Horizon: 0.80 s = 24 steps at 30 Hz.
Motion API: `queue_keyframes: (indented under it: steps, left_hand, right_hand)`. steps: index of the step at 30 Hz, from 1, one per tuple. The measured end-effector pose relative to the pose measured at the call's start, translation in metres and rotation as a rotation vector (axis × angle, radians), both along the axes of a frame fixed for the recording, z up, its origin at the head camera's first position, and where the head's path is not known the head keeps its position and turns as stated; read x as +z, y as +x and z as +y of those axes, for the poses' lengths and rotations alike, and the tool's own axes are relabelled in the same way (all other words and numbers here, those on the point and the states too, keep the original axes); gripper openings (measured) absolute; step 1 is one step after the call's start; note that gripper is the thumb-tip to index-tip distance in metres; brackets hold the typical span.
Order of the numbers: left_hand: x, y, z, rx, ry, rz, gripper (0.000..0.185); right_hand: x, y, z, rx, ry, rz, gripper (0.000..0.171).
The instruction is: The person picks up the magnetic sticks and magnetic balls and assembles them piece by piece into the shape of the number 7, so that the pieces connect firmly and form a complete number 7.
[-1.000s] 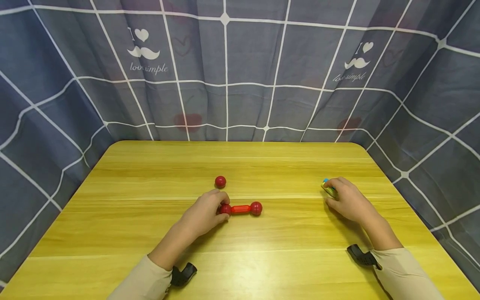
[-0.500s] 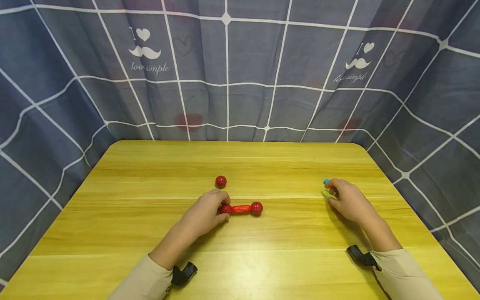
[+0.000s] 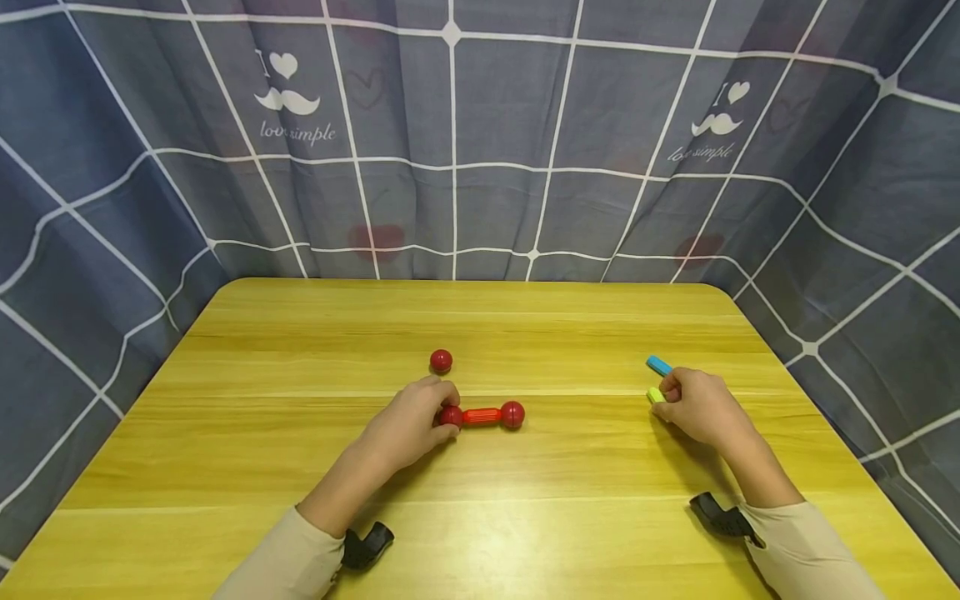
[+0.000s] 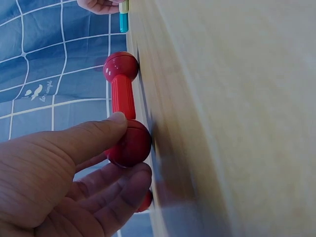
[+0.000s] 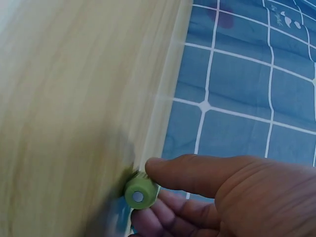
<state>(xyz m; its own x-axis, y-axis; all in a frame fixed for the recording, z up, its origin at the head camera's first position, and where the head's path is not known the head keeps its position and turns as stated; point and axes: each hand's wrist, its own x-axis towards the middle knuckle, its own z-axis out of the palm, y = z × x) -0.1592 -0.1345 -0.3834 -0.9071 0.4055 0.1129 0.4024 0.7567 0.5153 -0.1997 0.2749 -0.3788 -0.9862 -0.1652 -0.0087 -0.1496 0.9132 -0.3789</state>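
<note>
In the head view, a red ridged rod (image 3: 482, 416) lies between two dark red balls, joined into a dumbbell shape. My left hand (image 3: 408, 422) grips its left ball (image 3: 452, 417) between thumb and fingers; the right ball (image 3: 512, 414) sticks out free. A loose red ball (image 3: 441, 361) sits just beyond. On the right, my right hand (image 3: 697, 404) pinches a yellow-green rod (image 3: 656, 396), partly hidden by the fingers. The right wrist view shows its round end (image 5: 139, 191) with a silvery disc in the centre. A blue rod (image 3: 658, 365) lies right beside those fingertips.
The wooden table (image 3: 555, 475) has rounded far corners. A grey-blue checked curtain (image 3: 495, 125) hangs behind it and along both sides. Each wrist wears a black camera mount, such as the left mount (image 3: 367, 546).
My right hand has shifted slightly toward me with the yellow-green rod; the blue rod now shows more, apart from it. My left hand and the red dumbbell-shaped piece have stayed put.
</note>
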Motion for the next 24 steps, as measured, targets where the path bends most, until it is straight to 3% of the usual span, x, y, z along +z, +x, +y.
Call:
queue_keyframes:
  steps: [9, 24]
  left_hand:
    - [0.001, 0.0, 0.0, -0.001, -0.005, 0.007, 0.024]
    - [0.0, 0.0, 0.001, -0.003, -0.017, 0.016, 0.023]
  right_hand:
    - [0.003, 0.005, -0.006, -0.04, 0.012, -0.092, 0.028]
    - [-0.003, 0.012, -0.026, 0.005, -0.046, -0.113, 0.015]
